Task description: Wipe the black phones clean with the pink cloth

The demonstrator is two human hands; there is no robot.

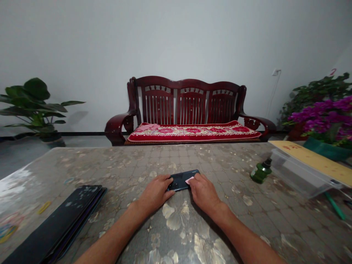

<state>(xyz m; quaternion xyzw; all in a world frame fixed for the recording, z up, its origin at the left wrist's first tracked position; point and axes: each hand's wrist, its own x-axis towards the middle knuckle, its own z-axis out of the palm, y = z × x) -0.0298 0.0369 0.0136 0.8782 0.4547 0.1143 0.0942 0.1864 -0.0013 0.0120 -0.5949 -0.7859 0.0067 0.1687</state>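
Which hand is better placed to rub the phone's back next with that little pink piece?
Probably the right hand: it holds the pink piece over the back of the phone. The left hand grips the phone's camera end, so it looks better suited to steadying.

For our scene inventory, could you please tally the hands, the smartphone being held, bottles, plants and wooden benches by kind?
Hands: 2 (left hand, right hand)
Smartphone: 1
Green bottle: 1
Plants: 3 (left leafy plant, right leafy plant, purple-flowered plant)
Wooden bench: 1
Total: 8
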